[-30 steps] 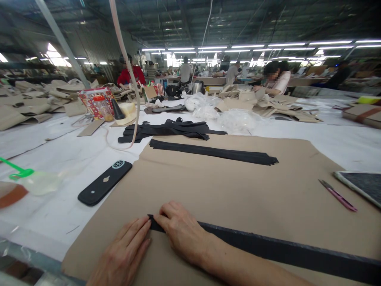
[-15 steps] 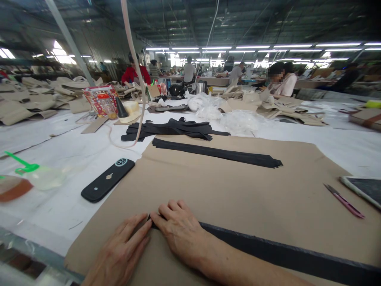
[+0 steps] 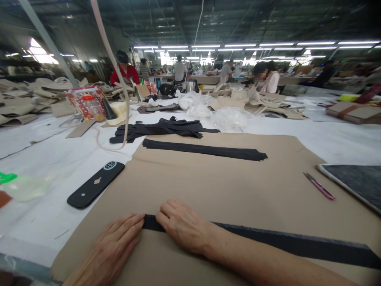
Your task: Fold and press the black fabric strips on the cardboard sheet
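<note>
A long black strip (image 3: 285,240) lies across a beige sheet (image 3: 220,190) in front of me. Its upper edge looks folded or ridged. My left hand (image 3: 110,246) rests flat on the sheet with straight fingers, and its fingertips touch the strip's left end. Just to the right, my right hand (image 3: 181,228) bears on the strip with curled fingers, closed at its upper edge. The fingertips are partly hidden, and my forearm covers some of the strip. Farther back on the sheet lies a neat stack of black strips (image 3: 205,150).
A black phone (image 3: 97,184) lies at the left, beside the sheet. Pink-handled thread snips (image 3: 320,186) and a grey fabric-topped board (image 3: 354,182) are at the right. Behind are a loose heap of black strips (image 3: 160,129), a hanging hose (image 3: 117,67) and clear plastic wrap (image 3: 229,119). Several people work beyond.
My right hand has slid right along the strip, away from my left hand, baring a short black stretch between them. The view has swung slightly to the right.
</note>
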A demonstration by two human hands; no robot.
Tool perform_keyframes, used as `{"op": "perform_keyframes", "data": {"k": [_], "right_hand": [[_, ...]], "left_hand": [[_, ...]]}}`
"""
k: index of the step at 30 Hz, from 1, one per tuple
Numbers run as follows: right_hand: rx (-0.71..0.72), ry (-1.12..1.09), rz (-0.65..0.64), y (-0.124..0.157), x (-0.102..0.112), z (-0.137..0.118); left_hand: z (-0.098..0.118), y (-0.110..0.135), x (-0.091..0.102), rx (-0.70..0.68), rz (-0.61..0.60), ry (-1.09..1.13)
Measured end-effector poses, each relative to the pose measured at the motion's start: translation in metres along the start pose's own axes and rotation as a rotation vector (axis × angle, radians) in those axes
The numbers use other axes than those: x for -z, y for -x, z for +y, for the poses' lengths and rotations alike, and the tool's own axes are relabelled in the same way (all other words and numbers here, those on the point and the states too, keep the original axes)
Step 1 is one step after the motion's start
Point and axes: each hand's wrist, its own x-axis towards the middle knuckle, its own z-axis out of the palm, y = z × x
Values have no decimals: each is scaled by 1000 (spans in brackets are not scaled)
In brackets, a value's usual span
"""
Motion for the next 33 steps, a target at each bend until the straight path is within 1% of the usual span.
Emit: {"op": "perform_keyframes", "data": {"k": [2, 5, 9, 12, 19, 23, 33], "right_hand": [[46, 12, 4, 6, 0, 5], [69, 33, 11, 12, 0, 10], [82, 27, 8, 19, 3, 13], [80, 21, 17, 24, 7, 13], [28, -2, -21, 34, 19, 15], [31, -12, -17, 41, 20, 16], [25, -12, -41, 56, 26, 17]], "left_hand": [[0, -1, 0, 8, -4, 22], [1, -5, 1, 26, 1, 38], [4, -15, 3, -16, -16, 5], [7, -21, 5, -27, -53, 12], [16, -35, 9, 5, -136, 50], [18, -36, 8, -16, -164, 10], [19, -32, 4, -59, -171, -98]]}}
